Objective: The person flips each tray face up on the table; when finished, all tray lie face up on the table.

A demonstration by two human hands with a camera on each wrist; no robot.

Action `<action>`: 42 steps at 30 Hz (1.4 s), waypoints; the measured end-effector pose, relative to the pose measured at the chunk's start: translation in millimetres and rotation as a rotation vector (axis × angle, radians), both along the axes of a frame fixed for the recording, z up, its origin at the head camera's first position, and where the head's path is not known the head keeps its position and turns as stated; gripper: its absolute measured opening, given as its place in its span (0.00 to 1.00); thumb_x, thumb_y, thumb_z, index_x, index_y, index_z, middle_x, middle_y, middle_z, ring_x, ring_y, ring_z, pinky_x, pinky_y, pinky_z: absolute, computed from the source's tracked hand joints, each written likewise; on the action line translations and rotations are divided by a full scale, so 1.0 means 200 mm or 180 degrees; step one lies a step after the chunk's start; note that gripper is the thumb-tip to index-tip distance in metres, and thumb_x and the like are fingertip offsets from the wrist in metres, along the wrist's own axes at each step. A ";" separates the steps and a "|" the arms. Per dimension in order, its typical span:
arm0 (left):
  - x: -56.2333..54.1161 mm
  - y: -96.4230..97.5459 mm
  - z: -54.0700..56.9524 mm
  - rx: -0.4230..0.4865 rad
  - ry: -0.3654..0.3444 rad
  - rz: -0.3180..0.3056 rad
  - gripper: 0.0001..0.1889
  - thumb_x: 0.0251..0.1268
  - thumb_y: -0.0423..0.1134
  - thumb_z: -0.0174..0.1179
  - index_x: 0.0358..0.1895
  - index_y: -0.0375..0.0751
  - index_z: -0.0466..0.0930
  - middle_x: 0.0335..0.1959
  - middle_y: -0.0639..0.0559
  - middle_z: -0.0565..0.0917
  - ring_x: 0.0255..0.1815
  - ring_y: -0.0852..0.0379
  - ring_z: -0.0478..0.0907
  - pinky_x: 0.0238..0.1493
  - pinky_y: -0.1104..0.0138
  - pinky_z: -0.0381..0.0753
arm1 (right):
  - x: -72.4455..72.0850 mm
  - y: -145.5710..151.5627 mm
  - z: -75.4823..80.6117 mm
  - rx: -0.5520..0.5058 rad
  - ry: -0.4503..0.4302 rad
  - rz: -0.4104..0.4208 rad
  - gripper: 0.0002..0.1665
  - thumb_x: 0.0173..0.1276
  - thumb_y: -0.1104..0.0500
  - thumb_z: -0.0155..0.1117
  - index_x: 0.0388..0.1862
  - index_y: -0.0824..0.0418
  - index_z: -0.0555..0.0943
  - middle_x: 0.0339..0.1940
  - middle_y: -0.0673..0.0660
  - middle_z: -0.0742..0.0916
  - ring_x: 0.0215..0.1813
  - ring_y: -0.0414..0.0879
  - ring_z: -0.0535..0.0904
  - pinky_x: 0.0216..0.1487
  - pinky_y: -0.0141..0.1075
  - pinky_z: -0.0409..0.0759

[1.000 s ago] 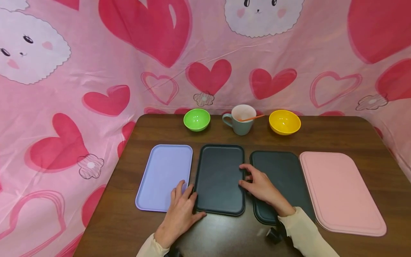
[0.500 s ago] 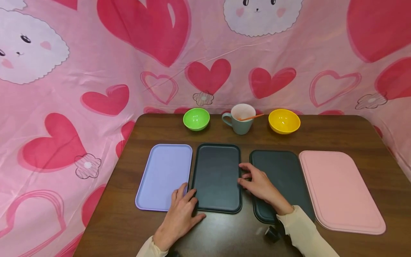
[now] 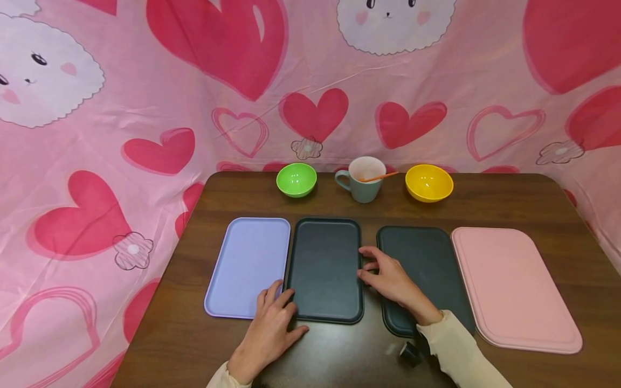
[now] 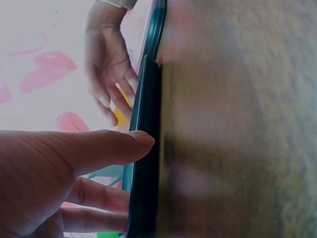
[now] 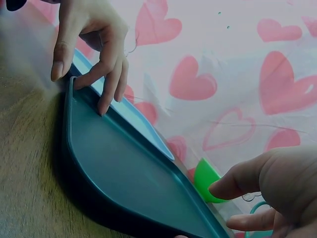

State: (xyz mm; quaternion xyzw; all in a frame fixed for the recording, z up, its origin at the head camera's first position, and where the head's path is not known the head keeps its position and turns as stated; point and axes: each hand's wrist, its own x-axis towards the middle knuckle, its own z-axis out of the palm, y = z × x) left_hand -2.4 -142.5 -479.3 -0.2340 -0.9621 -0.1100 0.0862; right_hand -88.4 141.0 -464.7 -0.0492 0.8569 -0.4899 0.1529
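Note:
A dark rectangular tray [image 3: 326, 269] lies flat on the table between my hands. My left hand [image 3: 271, 328] spans the narrow gap beside a lavender tray [image 3: 247, 253], its relaxed fingers at the dark tray's left edge and its thumb out near the front corner. At the opposite long edge, the thumb and fingertips of my right hand [image 3: 395, 280] touch the rim from the side. That hand is over a second dark tray [image 3: 432, 258]. The right wrist view shows the left fingertips [image 5: 103, 110] on the raised rim of the first dark tray [image 5: 133, 168].
Farther right lies a pink tray [image 3: 514, 291], close against the second dark one. Along the back of the table [image 3: 233, 194] stand a green bowl [image 3: 296, 181], a blue-grey mug [image 3: 366, 188] with an orange stick in it, and a yellow bowl [image 3: 429, 184]. A heart-patterned cloth [image 3: 407, 70] hangs behind.
The dark tray between my hands has slid left toward the lavender tray, narrowing that gap and widening the one on its right. Both hands have shifted slightly left.

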 end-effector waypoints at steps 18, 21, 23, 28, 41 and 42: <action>-0.06 0.06 0.06 0.0500 0.0029 -0.0221 0.19 0.45 0.53 0.79 0.35 0.45 0.86 0.51 0.45 0.85 0.65 0.38 0.73 0.58 0.45 0.69 | -0.01 0.06 0.04 -0.0124 0.0130 0.0113 0.30 0.68 0.61 0.64 0.68 0.63 0.71 0.66 0.67 0.79 0.56 0.54 0.85 0.44 0.33 0.82; -0.09 0.13 0.07 0.0722 0.0109 -0.0409 0.21 0.44 0.51 0.79 0.40 0.45 0.86 0.52 0.44 0.85 0.65 0.36 0.72 0.58 0.43 0.70 | -0.03 0.12 0.06 -0.0091 0.0277 0.0032 0.29 0.68 0.63 0.63 0.68 0.64 0.71 0.64 0.67 0.81 0.53 0.53 0.86 0.44 0.30 0.80; -0.11 0.17 0.08 0.0758 0.0179 -0.0510 0.23 0.44 0.51 0.80 0.43 0.44 0.85 0.53 0.44 0.84 0.66 0.36 0.72 0.58 0.42 0.71 | -0.04 0.15 0.07 -0.0043 0.0365 -0.0044 0.28 0.69 0.63 0.63 0.67 0.64 0.72 0.64 0.67 0.81 0.52 0.54 0.86 0.44 0.28 0.79; -0.13 0.27 0.08 0.0722 0.0139 -0.0653 0.28 0.45 0.52 0.79 0.49 0.44 0.84 0.57 0.43 0.82 0.68 0.35 0.70 0.59 0.42 0.72 | -0.06 0.25 0.10 0.0017 0.0479 -0.0204 0.28 0.69 0.62 0.63 0.67 0.64 0.72 0.64 0.68 0.81 0.54 0.56 0.86 0.45 0.24 0.78; -0.12 0.51 0.05 0.0467 -0.0013 -0.0762 0.34 0.50 0.59 0.75 0.59 0.48 0.79 0.60 0.46 0.80 0.70 0.38 0.68 0.63 0.46 0.71 | -0.11 0.49 0.14 0.0367 0.0764 -0.0555 0.29 0.71 0.59 0.63 0.68 0.67 0.70 0.52 0.70 0.87 0.46 0.36 0.86 0.41 0.21 0.75; -0.12 0.53 0.05 0.0438 -0.0026 -0.0783 0.34 0.50 0.59 0.74 0.60 0.48 0.79 0.61 0.46 0.80 0.70 0.38 0.68 0.63 0.46 0.71 | -0.11 0.50 0.14 0.0433 0.0788 -0.0593 0.30 0.71 0.59 0.63 0.69 0.67 0.70 0.53 0.70 0.87 0.49 0.44 0.87 0.41 0.20 0.74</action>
